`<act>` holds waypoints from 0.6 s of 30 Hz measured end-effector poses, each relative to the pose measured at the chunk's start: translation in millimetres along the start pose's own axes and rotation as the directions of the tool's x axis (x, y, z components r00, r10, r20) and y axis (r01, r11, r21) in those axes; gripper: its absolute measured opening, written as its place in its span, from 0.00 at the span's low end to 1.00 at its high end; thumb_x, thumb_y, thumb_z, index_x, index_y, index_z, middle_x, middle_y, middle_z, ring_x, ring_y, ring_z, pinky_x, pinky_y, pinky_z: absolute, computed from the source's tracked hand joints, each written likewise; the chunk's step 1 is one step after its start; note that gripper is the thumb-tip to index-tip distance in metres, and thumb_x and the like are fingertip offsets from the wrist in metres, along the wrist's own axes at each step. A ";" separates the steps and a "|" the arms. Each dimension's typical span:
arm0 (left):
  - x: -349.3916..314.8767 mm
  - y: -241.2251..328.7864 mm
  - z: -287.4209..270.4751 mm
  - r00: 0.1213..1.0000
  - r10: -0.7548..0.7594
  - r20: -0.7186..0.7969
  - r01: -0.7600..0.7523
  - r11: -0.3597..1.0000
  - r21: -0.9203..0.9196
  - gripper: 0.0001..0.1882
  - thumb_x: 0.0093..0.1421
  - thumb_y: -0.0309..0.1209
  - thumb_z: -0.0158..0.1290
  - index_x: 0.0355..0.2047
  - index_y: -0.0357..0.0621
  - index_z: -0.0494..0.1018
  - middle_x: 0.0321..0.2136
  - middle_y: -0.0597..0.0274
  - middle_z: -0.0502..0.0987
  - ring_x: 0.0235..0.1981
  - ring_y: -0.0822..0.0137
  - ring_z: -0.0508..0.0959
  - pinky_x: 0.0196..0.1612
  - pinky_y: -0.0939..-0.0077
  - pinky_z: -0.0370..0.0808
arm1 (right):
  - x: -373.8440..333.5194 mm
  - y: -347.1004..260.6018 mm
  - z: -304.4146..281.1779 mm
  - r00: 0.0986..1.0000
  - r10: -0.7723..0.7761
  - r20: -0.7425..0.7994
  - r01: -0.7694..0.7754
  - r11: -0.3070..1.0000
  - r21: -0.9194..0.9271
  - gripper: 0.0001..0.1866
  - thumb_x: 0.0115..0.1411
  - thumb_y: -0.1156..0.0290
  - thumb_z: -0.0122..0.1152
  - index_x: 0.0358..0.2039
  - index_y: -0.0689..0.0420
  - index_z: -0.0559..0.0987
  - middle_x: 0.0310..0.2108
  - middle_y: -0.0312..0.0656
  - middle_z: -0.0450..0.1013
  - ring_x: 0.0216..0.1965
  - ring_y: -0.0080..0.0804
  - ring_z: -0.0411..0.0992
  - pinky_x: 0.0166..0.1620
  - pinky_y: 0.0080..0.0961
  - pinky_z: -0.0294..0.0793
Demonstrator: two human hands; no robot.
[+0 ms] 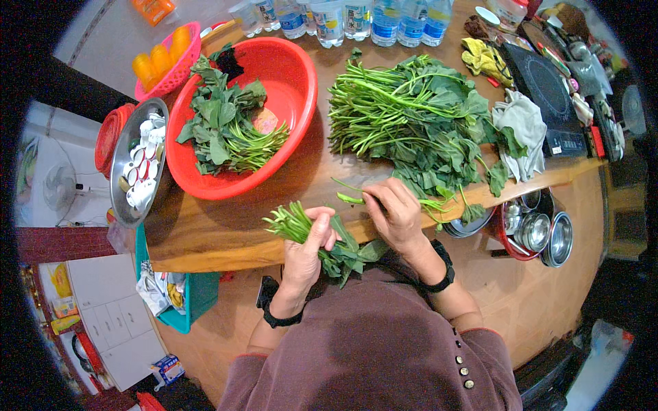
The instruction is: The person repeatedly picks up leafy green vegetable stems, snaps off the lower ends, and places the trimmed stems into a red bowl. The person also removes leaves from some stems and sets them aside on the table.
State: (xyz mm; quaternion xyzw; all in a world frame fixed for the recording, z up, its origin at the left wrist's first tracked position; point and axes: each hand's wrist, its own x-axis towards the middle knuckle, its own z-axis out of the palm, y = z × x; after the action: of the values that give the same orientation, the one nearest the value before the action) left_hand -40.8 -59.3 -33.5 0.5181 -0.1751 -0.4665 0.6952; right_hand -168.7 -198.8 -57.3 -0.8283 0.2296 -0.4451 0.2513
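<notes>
My left hand [314,245] is closed round a bunch of leafy green stems [290,222], cut ends pointing left and leaves hanging toward my lap. To its right, my right hand [393,211] pinches a thin green stem [351,198] between thumb and fingers; leaves trail out past that hand. A large pile of the same leafy greens [411,109] lies on the wooden table [212,240] beyond my right hand. At the left stands a red basin [293,75], with a smaller heap of greens [229,123] inside.
Plastic bottles [329,24] line the table's far edge. A metal bowl [125,195] and a pink basket [188,65] stand left of the basin. Right of the pile are a grey cloth [519,130], yellow gloves [486,60] and a black induction cooker [541,89]. Metal bowls [533,231] sit below the table.
</notes>
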 end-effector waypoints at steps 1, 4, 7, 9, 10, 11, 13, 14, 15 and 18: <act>1.3 -1.8 2.3 1.000 -0.003 -0.015 0.004 1.000 0.024 0.10 0.70 0.33 0.54 0.46 0.41 0.76 0.19 0.75 0.61 0.21 0.75 0.64 0.36 0.71 0.73 | 0.8 0.1 2.9 0.999 0.033 0.000 -0.033 0.999 0.041 0.08 0.55 0.79 0.68 0.36 0.59 0.80 0.30 0.42 0.75 0.30 0.43 0.74 0.33 0.36 0.74; 4.5 -5.5 7.0 0.999 0.003 -0.034 -0.003 1.000 0.006 0.12 0.68 0.32 0.57 0.48 0.38 0.75 0.23 0.72 0.69 0.23 0.78 0.68 0.34 0.78 0.73 | 2.7 -2.7 6.4 0.999 0.049 -0.016 -0.047 0.994 0.101 0.08 0.55 0.82 0.67 0.36 0.61 0.80 0.29 0.44 0.75 0.29 0.42 0.75 0.31 0.33 0.74; 5.2 -9.8 13.5 0.997 0.022 -0.074 -0.024 0.999 -0.024 0.16 0.68 0.31 0.58 0.52 0.36 0.74 0.25 0.72 0.71 0.23 0.78 0.68 0.33 0.79 0.72 | 6.7 -10.1 10.4 0.998 0.044 -0.038 -0.037 0.985 0.168 0.08 0.56 0.82 0.67 0.37 0.62 0.80 0.29 0.44 0.76 0.29 0.39 0.75 0.31 0.30 0.75; 6.8 -11.8 16.3 0.998 0.012 -0.055 -0.013 1.000 -0.027 0.19 0.68 0.31 0.58 0.55 0.35 0.72 0.26 0.72 0.70 0.23 0.79 0.67 0.31 0.81 0.70 | 8.5 -17.3 14.2 0.998 0.059 -0.024 -0.053 0.974 0.221 0.08 0.56 0.81 0.66 0.38 0.61 0.81 0.30 0.43 0.77 0.29 0.39 0.76 0.32 0.31 0.76; 7.1 -12.8 17.1 0.999 0.005 -0.044 -0.006 0.999 -0.032 0.20 0.68 0.31 0.58 0.57 0.35 0.71 0.26 0.73 0.70 0.23 0.79 0.67 0.30 0.82 0.69 | 7.4 -22.5 15.4 0.997 0.071 -0.002 -0.069 0.967 0.244 0.08 0.57 0.80 0.66 0.38 0.60 0.81 0.31 0.43 0.77 0.30 0.39 0.77 0.33 0.32 0.77; 8.1 -14.1 17.5 1.000 0.008 -0.025 -0.009 0.999 -0.054 0.21 0.68 0.31 0.57 0.58 0.34 0.71 0.27 0.73 0.70 0.23 0.80 0.67 0.29 0.83 0.67 | 6.4 -26.9 16.5 0.995 0.090 0.030 -0.095 0.957 0.274 0.08 0.57 0.79 0.66 0.38 0.58 0.82 0.32 0.42 0.77 0.31 0.40 0.78 0.34 0.33 0.78; 5.6 -16.0 16.3 1.000 0.021 -0.011 -0.022 0.997 -0.073 0.19 0.71 0.33 0.53 0.58 0.34 0.71 0.27 0.73 0.70 0.25 0.80 0.67 0.29 0.84 0.67 | 5.0 -32.2 18.1 0.995 0.092 0.035 -0.098 0.949 0.300 0.09 0.57 0.80 0.66 0.39 0.58 0.82 0.33 0.42 0.78 0.31 0.39 0.78 0.35 0.32 0.79; 6.9 -17.4 15.3 0.999 0.037 0.008 -0.036 0.994 -0.099 0.19 0.72 0.33 0.52 0.58 0.34 0.71 0.28 0.73 0.70 0.26 0.80 0.68 0.29 0.84 0.67 | 4.3 -34.0 18.6 0.995 0.099 0.031 -0.104 0.948 0.302 0.09 0.57 0.80 0.66 0.39 0.58 0.82 0.33 0.42 0.79 0.31 0.39 0.78 0.35 0.32 0.79; 7.7 -18.7 14.1 0.998 0.052 0.026 -0.049 0.991 -0.126 0.19 0.72 0.34 0.51 0.57 0.34 0.71 0.28 0.72 0.70 0.26 0.80 0.68 0.29 0.84 0.67 | 3.7 -35.3 18.8 0.993 0.110 0.033 -0.115 0.945 0.307 0.09 0.57 0.80 0.66 0.39 0.58 0.82 0.33 0.42 0.79 0.31 0.38 0.78 0.35 0.32 0.79; 6.6 -22.9 12.6 0.995 0.091 -0.031 -0.094 0.985 -0.142 0.16 0.74 0.35 0.47 0.53 0.35 0.73 0.28 0.71 0.71 0.30 0.77 0.70 0.34 0.80 0.70 | 3.0 -36.4 16.7 0.993 0.109 -0.049 -0.090 0.953 0.290 0.09 0.56 0.83 0.66 0.38 0.62 0.82 0.32 0.44 0.79 0.32 0.37 0.78 0.35 0.29 0.77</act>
State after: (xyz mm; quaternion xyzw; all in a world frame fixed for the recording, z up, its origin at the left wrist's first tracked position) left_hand -57.3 -72.4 -50.3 0.4637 -0.1563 -0.4386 0.7537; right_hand -147.2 -169.1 -40.8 -0.7557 0.2119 -0.4868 0.3834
